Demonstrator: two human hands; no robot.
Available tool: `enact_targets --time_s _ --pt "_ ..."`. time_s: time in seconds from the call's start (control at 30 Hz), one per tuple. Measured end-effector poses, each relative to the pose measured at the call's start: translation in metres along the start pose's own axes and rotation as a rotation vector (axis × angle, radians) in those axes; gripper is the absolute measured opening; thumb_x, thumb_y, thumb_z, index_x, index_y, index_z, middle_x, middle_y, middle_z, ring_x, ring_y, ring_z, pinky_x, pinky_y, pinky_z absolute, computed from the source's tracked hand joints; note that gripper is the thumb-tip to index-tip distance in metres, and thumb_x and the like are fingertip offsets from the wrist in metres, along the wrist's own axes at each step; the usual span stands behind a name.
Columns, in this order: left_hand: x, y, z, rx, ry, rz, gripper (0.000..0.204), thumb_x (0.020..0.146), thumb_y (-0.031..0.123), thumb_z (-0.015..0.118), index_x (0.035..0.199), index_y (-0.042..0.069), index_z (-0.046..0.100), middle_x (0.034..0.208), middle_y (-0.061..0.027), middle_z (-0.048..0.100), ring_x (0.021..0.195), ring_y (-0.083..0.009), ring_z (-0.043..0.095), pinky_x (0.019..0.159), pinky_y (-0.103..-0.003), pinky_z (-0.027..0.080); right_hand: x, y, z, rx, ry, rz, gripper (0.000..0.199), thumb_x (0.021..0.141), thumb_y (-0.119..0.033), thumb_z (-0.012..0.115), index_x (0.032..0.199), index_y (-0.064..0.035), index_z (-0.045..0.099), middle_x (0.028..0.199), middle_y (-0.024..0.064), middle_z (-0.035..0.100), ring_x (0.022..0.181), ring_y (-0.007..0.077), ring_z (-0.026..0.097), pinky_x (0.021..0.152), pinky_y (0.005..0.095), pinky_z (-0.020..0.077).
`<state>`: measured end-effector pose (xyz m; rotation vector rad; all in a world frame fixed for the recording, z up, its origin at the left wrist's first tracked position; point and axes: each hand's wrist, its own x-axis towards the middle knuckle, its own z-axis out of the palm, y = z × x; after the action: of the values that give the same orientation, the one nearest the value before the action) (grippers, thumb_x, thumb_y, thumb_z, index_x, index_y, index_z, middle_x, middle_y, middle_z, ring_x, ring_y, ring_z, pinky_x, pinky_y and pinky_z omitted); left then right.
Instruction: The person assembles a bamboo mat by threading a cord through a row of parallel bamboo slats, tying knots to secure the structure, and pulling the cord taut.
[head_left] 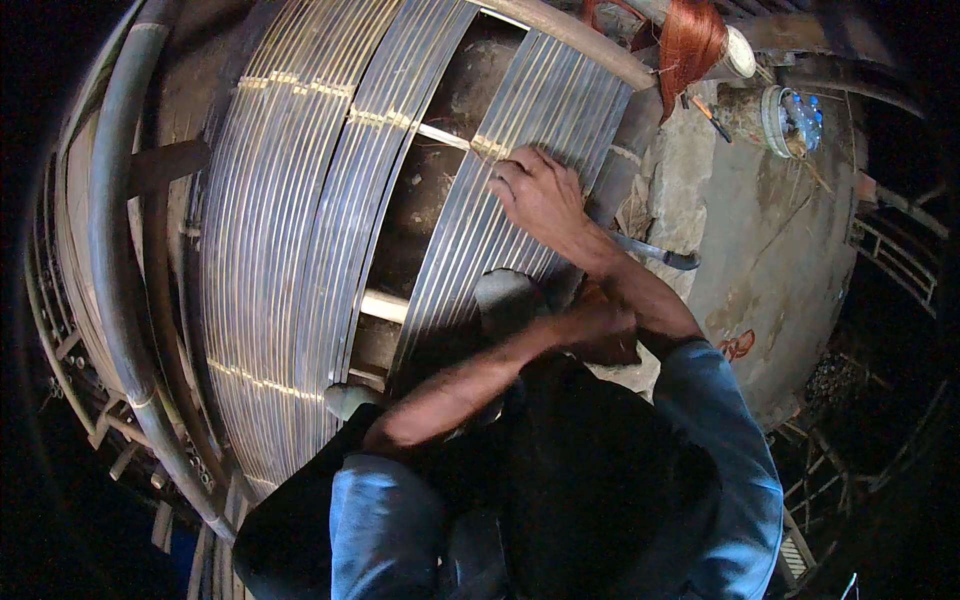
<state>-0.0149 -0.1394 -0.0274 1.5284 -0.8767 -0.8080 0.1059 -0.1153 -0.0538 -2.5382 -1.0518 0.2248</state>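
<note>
My right hand (543, 200) is over a panel of long, narrow slats (470, 235), its fingers curled together beside a pale cross binding (492, 148). What the fingertips pinch, if anything, is too small to make out. My left forearm crosses in front of me. The left hand (605, 318) lies in shadow beside the right forearm, near the panel's right edge, with its fingers hidden. Two more slat panels (385, 150) (275, 200) lie to the left, bound across by pale rows.
A bamboo pole (110, 200) runs along the left. At the upper right are reddish-brown fibres (690, 50), an orange-handled tool (712, 118) and a bucket (773, 122) with plastic bottles (803, 122). A dark curved handle (665, 254) lies near my right forearm, over the grey floor (770, 270).
</note>
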Motion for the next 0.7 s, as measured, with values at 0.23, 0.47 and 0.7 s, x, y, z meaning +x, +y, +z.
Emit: enact_targets --time_s 0.23,0.47,0.7 --pt "-0.136 0.007 -0.165 -0.498 0.666 -0.492 0.023 0.093 0.027 0.068 0.097 0.006 0.077 0.077 -0.0031 0.073 0.062 -0.0069 0.057 0.056 -0.026 0.045 -0.010 0.018 0.023 0.154 0.217 -0.080 0.032 0.077 -0.026 0.068 0.098 -0.0026 0.064 0.093 0.0144 0.060 0.093 0.0354 0.064 0.069 0.0468 0.0555" --pt "-0.175 -0.038 -0.170 -0.479 1.435 -0.660 0.020 0.093 0.020 0.067 0.089 0.002 0.072 0.064 -0.0037 0.062 0.058 -0.0106 0.055 0.061 -0.028 0.043 -0.037 0.031 -0.071 0.797 -0.210 0.204 0.008 0.098 -0.012 0.054 0.100 -0.0047 0.055 0.076 0.0031 0.055 0.066 0.0156 0.055 0.060 0.0341 0.0461" --pt "-0.142 -0.071 -0.148 -0.492 1.542 -0.703 0.026 0.096 0.026 0.062 0.100 0.002 0.071 0.087 -0.0062 0.070 0.079 -0.0173 0.064 0.075 -0.031 0.049 -0.102 0.078 -0.174 0.889 -0.417 0.767 0.016 0.097 -0.009 0.061 0.113 -0.0058 0.058 0.100 0.0018 0.061 0.083 0.0122 0.058 0.072 0.0269 0.0481"
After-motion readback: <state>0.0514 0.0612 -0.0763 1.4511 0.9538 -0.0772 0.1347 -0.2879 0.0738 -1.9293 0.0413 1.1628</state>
